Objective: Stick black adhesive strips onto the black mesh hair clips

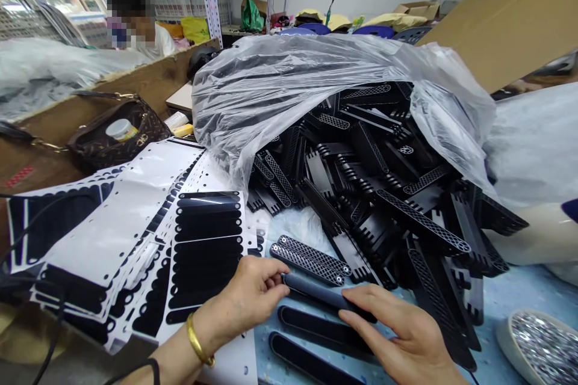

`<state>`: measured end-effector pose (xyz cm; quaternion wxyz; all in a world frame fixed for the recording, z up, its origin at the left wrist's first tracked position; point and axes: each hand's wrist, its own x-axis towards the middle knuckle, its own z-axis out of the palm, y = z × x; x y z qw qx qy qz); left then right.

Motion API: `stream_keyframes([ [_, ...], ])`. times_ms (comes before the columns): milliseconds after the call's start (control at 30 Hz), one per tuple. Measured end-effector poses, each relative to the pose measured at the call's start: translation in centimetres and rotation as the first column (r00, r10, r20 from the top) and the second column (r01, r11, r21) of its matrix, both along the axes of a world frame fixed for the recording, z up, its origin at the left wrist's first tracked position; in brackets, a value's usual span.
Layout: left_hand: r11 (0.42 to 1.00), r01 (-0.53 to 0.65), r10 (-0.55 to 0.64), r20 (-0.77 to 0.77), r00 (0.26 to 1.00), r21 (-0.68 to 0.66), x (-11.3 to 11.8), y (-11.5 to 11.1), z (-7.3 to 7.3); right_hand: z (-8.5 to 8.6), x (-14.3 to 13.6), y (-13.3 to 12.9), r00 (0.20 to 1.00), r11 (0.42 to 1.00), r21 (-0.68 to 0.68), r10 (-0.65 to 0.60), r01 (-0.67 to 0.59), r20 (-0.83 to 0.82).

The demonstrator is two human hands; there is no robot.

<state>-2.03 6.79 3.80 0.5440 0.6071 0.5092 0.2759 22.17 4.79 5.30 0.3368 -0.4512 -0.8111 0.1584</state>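
Note:
A long, smooth black bar with rounded ends (316, 291) lies between my hands above the blue table. My left hand (250, 298), with a gold bangle at the wrist, pinches at its left end. My right hand (400, 328) grips its right part between thumb and fingers. Just behind it rest two lattice-patterned bars (311, 258) side by side. Nearer to me, two more smooth black bars (320, 328) lie roughly parallel, partly behind my right hand. To the left, a white sheet of black rounded strips (205, 252) is spread out. Whether a strip is on the held bar, I cannot make out.
Behind my hands a clear plastic bag (271, 84) spills a heap of black parts (361, 180). A white bowl (515, 343) of small shiny metal pieces stands at right. A brown handbag (121, 132) is at left; beyond sits another person (158, 42).

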Motion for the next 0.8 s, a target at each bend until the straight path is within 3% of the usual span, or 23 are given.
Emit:
stream_keyframes([
  [400, 1.000, -0.027, 0.027, -0.020, 0.999, 0.013, 0.11, 0.17, -0.65, -0.20, 0.26, -0.19, 0.999, 0.999, 0.032, -0.011, 0.009, 0.045],
  [800, 1.000, -0.025, 0.024, -0.022, 0.999, -0.002, 0.20, 0.20, -0.17, -0.09, 0.16, -0.61, 1.000, 0.997, 0.070, -0.029, 0.029, -0.004],
])
